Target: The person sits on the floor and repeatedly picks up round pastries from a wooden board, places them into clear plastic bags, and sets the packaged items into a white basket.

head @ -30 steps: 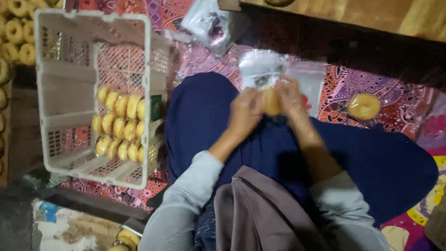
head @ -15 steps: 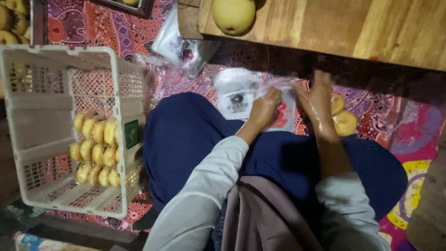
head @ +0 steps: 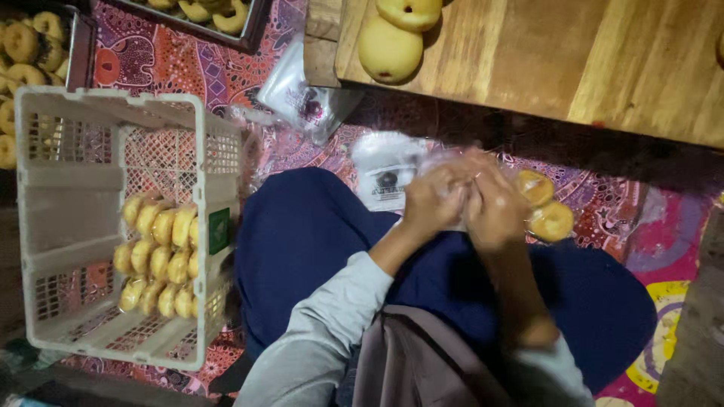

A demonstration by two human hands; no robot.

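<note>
At your far left stands a white plastic crate (head: 113,226), tipped on its side on the patterned mat (head: 188,68), with rows of bagged doughnuts (head: 158,256) stacked inside it. Moving right, your left hand (head: 434,200) sits over your navy-clad lap, its fingers (head: 445,181) curled shut on a clear plastic bag (head: 452,162). Just behind it lies a stack of printed plastic bags (head: 385,169) on the mat. Your right hand (head: 494,207) presses against the left, fingers closed on the same bag, though the blur makes the exact grip hard to read. Just beside that hand, on the mat, lie two doughnuts (head: 544,205). Above, two pale round buns (head: 392,38) rest on the wooden desk (head: 566,60).
</note>
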